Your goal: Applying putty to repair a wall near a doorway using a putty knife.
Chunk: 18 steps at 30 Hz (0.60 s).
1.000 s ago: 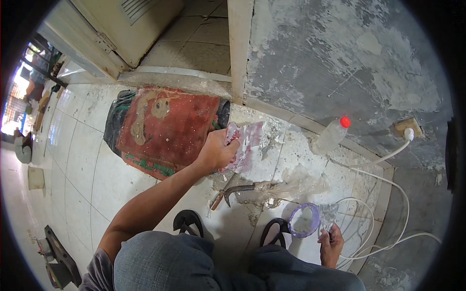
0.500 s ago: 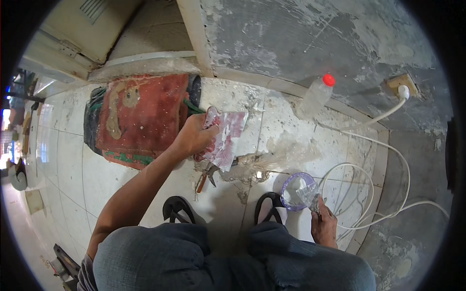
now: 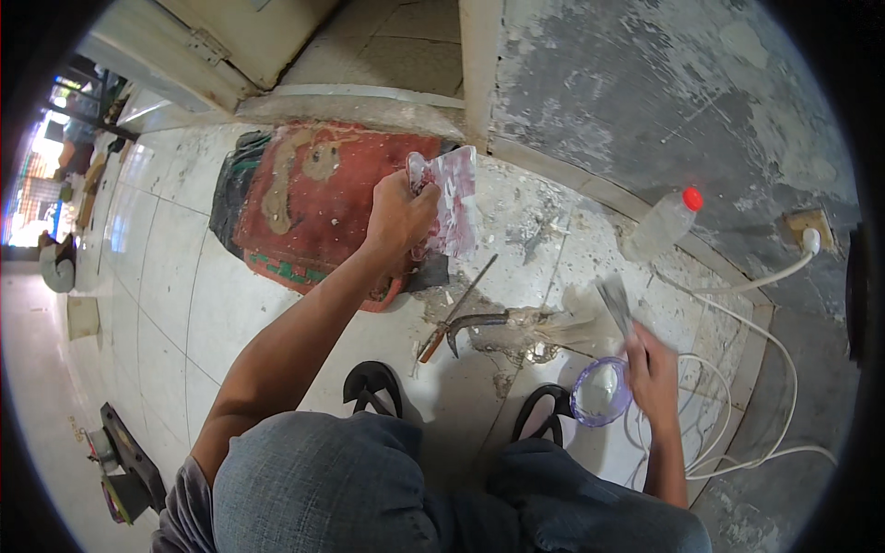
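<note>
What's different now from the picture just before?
The right hand moved its scraper from over the purple tub forward, toward the wall. The left hand moved its smeared plate forward too, uncovering more of the hooked tool. Nothing was picked up or let go. The red mat, bottle and tub stayed put.

Putty knife in right hand: blade motion-blurred. Left hand hides part of the smeared plate, which overlaps the red mat. White cable partly hidden behind right forearm. Jeans cut off by lower edge.
</note>
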Available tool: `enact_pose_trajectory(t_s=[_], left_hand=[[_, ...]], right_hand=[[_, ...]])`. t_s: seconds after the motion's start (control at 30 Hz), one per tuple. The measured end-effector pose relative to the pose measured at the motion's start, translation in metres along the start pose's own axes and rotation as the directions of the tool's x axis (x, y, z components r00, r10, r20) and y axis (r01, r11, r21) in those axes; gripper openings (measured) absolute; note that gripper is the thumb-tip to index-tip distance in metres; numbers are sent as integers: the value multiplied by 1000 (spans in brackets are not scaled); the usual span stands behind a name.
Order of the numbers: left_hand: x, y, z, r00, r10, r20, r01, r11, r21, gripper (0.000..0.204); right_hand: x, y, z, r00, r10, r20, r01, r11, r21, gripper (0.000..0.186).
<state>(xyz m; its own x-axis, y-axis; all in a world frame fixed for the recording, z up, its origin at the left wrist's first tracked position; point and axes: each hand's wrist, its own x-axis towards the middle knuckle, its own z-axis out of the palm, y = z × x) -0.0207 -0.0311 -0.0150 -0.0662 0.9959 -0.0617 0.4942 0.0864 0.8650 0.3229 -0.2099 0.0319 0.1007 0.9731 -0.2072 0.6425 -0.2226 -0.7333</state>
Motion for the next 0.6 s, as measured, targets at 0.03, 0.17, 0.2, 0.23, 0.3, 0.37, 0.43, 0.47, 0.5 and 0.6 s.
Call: enact_pose_trajectory(t_s=[0.03, 0.17, 0.2, 0.23, 0.3, 0.37, 0.43, 0.47, 0.5, 0.6], left_hand=[[2, -2, -5, 1000, -2, -10, 2, 1000, 1, 23], [5, -14, -30, 997, -10, -71, 9, 1000, -19, 23], [6, -18, -37, 997, -29, -72, 28, 1000, -12, 23], [5, -21, -41, 997, -33, -75, 32, 999, -17, 23], [3, -29, -50, 993, -77, -90, 70, 995, -73, 24], [3, -38, -58, 991, -98, -87, 90, 991, -94, 24], [3, -43, -58, 990, -125, -72, 116, 985, -124, 24], [5, -44, -56, 989, -129, -79, 116, 983, -144, 24], [7, -47, -59, 987, -132, -95, 117, 981, -152, 24], [11, -51, -64, 985, -154, -79, 139, 975, -172, 23]], right_hand=[[28, -6, 10, 996, -89, 14, 90, 995, -50, 30], [129, -30, 54, 961, -276, 14, 276, 953, -123, 33], [146, -36, 59, 959, -281, 22, 282, 952, -122, 33], [159, -41, 61, 965, -260, 14, 260, 958, -122, 33], [183, -46, 67, 970, -242, 17, 243, 963, -121, 33], [205, -48, 72, 968, -252, 12, 251, 956, -151, 32], [229, -53, 87, 932, -362, -17, 350, 911, -218, 31], [234, -53, 92, 881, -470, -48, 439, 852, -284, 29], [235, -61, 102, 881, -471, -37, 444, 852, -279, 29], [219, -80, 109, 919, -395, -7, 369, 865, -339, 27]])
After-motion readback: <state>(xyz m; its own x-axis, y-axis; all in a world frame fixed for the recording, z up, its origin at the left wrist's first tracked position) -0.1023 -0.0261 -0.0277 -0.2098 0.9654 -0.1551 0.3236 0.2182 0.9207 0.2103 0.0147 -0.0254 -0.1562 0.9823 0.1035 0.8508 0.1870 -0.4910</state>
